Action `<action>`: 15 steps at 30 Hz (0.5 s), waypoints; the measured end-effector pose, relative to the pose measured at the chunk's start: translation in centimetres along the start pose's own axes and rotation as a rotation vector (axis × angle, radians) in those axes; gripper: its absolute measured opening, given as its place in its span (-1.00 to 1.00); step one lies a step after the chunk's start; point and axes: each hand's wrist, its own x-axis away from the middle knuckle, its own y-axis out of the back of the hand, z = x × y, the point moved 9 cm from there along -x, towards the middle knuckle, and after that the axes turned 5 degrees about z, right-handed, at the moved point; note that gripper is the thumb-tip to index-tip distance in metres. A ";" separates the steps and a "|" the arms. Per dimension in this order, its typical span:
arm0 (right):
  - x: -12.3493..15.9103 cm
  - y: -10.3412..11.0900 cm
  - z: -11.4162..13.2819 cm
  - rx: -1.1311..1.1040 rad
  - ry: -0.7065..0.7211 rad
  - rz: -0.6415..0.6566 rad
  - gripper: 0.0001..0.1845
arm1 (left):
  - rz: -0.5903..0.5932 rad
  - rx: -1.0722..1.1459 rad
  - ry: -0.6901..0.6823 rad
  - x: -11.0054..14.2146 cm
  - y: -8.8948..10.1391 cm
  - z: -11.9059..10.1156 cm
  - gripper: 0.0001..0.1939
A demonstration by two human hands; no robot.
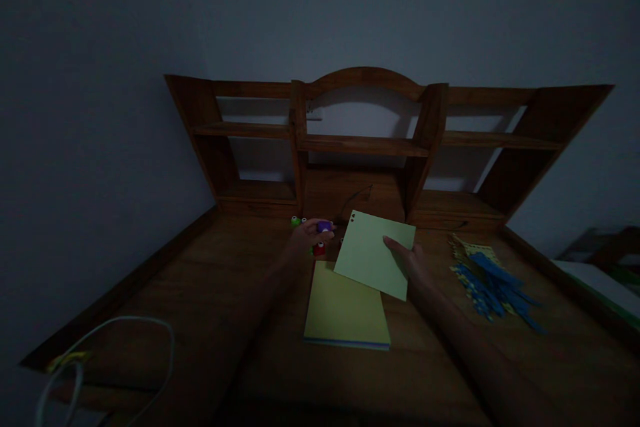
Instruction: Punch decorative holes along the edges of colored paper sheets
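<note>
My left hand is closed around a small purple craft punch behind the paper stack. Between the thumb and fingers of my right hand is a pale green sheet of paper, held tilted, its thumb on top. Small dark cut-outs show in the sheet's upper left corner. Below it lies a stack of yellowish paper, partly covered by the sheet, with bluish edges underneath. Close to my left hand are a red punch and a green one, both partly hidden.
A wooden shelf unit stands along the back of the wooden desk. Blue and yellow paper strips lie in a pile at the right. A white cable loops over the front left corner.
</note>
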 end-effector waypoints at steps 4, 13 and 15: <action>0.3 -0.6 0.9 0.043 0.059 0.038 -0.46 | 0.040 0.009 -0.011 -0.1 -0.3 0.4 -0.57; 0.4 -1.2 1.7 0.227 0.175 0.073 -0.51 | 0.123 0.004 0.058 0.1 -1.3 1.6 -0.50; 0.3 -1.3 1.4 0.257 0.182 0.096 -0.51 | 0.113 0.003 0.086 0.2 -1.2 1.9 -0.49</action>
